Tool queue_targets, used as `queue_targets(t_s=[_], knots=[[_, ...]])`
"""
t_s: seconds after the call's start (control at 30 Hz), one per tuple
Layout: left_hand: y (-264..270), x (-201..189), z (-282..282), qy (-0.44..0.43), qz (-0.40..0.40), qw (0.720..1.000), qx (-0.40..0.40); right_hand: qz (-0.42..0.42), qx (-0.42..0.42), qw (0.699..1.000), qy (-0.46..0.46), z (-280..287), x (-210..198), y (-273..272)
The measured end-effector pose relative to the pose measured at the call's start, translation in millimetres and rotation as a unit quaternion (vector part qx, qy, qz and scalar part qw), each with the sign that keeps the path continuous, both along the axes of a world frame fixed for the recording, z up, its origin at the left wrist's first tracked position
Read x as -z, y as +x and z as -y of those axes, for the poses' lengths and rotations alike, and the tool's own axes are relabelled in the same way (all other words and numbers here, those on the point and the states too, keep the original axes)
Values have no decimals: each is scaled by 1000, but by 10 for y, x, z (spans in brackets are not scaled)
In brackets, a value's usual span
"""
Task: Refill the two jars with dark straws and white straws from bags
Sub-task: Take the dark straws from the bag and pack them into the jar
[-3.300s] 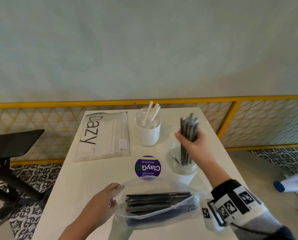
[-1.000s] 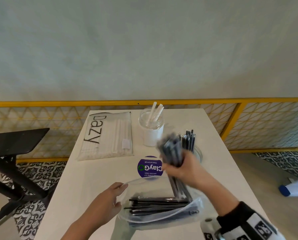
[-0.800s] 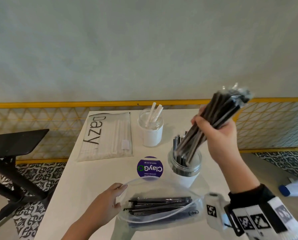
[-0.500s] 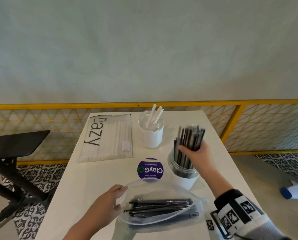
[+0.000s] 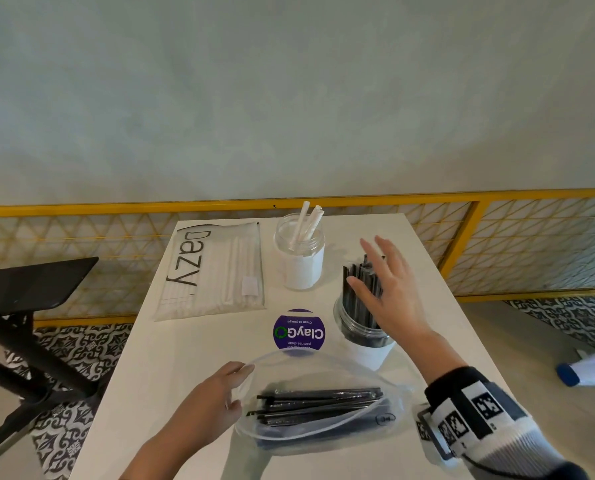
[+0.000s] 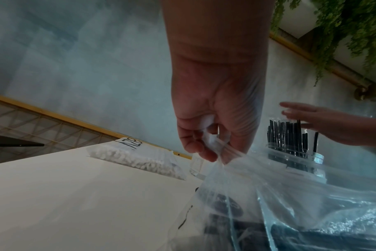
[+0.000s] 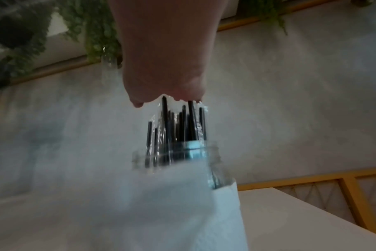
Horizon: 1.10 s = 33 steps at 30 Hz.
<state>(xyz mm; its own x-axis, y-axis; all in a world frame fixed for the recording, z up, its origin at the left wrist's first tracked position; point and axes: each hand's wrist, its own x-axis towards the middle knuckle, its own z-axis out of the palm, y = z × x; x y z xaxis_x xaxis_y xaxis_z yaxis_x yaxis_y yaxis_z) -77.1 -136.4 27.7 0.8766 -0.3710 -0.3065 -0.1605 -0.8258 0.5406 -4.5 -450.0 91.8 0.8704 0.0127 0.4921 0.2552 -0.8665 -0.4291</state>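
The dark-straw jar (image 5: pixel 362 332) stands at the right of the white table (image 5: pixel 171 368), packed with upright dark straws (image 5: pixel 358 282). My right hand (image 5: pixel 375 271) hovers over their tops with fingers spread and holds nothing; in the right wrist view the dark straws (image 7: pixel 178 125) rise to the palm. My left hand (image 5: pixel 239 386) pinches the mouth of the clear bag (image 5: pixel 386 386), holding it agape, with several dark straws (image 5: pixel 317 401) lying inside. The pinch on the clear bag (image 6: pixel 268 195) shows in the left wrist view. The white-straw jar (image 5: pixel 299 261) holds a few white straws (image 5: pixel 308 220).
A flat bag of white straws (image 5: pixel 216 271) printed "Dazy" lies at the table's back left. A round purple sticker (image 5: pixel 299 332) sits mid-table. A yellow mesh railing (image 5: pixel 462 237) runs behind the table, and a black stand (image 5: pixel 29 289) is off the left edge.
My right hand lifted a bundle of dark straws from the bag, set it into the jar and let go; it is now open above them. The left hand kept its pinch on the bag.
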Motion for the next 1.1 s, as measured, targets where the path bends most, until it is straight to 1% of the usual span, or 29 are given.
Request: queue_targets(t_s=[0.07,0.1,0.17,0.2,0.23,0.27,0.3,0.33,0.37,0.4,0.43,0.47,0.5,0.53,0.57,0.6,0.63,0.7,0.83,1.1], knots=[[4,-1,2,0,0,1000,2,-55,-18,994,-88,-4,110,40],[3,-2,1,1,1,1000,2,-77,-23,990,-113,-9,149,49],[0,-1,4,2,3,1000,2,-92,-18,989,-115,-21,156,61],[-4,0,5,2,3,1000,1,-74,-14,991,-111,-30,133,52],[-8,0,9,1,3,1000,1,-26,-19,994,-104,-61,95,18],[-11,0,12,1,3,1000,0,50,-41,994,-88,-123,54,-37],[-12,-2,17,1,4,1000,-2,128,-85,987,-56,-213,21,-117],[-15,-2,22,-1,3,1000,-5,181,-144,973,-23,-325,29,-210],[-16,-4,29,-4,3,1000,-9,192,-211,958,-10,-445,90,-319],[-16,-5,33,-8,3,1000,-11,164,-267,949,-23,-563,162,-424],[-14,-7,37,-9,3,1000,-13,99,-298,948,-48,-673,265,-510],[-11,-8,42,-9,4,1000,-14,4,-305,949,-82,-769,386,-569],[-12,-11,45,-8,3,1000,-17,-112,-288,944,-112,-830,508,-601],[-13,-13,48,-9,2,1000,-18,-223,-257,928,-150,-857,633,-610],[-15,-13,48,-9,2,1000,-18,-313,-230,903,-184,-866,758,-610],[-21,-9,46,-10,1,1000,-16,-376,-212,878,-207,-863,847,-613],[-26,-1,42,-12,0,1000,-13,-409,-205,863,-214,-863,898,-621],[-34,17,32,-12,-3,1000,-9,-430,-201,852,-221,-886,949,-632],[-52,30,25,-18,-3,1000,-9,-428,-205,842,-257,-937,960,-606],[-67,10,35,-19,-14,1000,2,-428,-219,834,-271,-984,917,-640]])
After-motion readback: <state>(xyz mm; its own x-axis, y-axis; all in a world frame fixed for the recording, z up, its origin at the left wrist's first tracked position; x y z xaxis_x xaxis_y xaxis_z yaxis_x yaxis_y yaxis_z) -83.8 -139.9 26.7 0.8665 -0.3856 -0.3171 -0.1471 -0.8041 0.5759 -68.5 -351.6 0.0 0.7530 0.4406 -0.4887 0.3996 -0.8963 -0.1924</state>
